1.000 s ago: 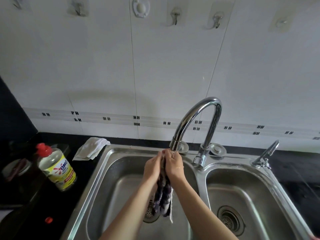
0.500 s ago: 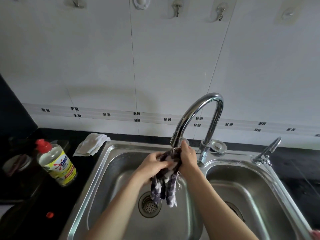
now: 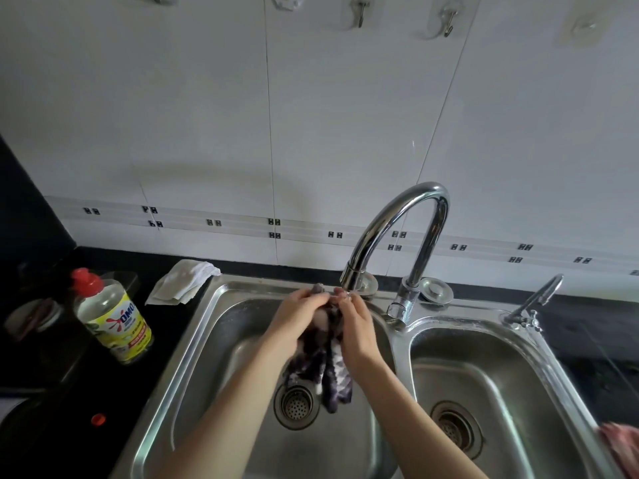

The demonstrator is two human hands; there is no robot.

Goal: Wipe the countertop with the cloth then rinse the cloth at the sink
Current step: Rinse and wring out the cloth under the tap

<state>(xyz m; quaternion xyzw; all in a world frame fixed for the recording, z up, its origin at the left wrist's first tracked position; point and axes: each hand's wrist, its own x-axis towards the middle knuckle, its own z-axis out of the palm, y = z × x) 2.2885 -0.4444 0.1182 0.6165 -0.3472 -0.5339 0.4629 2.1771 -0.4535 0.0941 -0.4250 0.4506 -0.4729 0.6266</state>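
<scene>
Both hands holding a patterned cloth (image 3: 333, 376) under the faucet spout (image 3: 397, 219), over the left sink basin (image 3: 214, 340).
The left hand (image 3: 297, 318) and right hand (image 3: 358, 328) each grip the bunched upper end of the cloth, pressed between them just below the spout mouth. Its loose lower end hangs between the wrists above the drain strainer (image 3: 295, 406). A detergent bottle (image 3: 112, 318) and a white rag (image 3: 183, 281) sit on the black tabletop (image 3: 162, 326).

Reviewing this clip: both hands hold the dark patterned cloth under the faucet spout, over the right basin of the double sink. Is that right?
Not quite. The head view shows the left hand and right hand holding the cloth under the faucet spout, but over the left basin, the one nearer the detergent bottle, not the right basin.
</scene>
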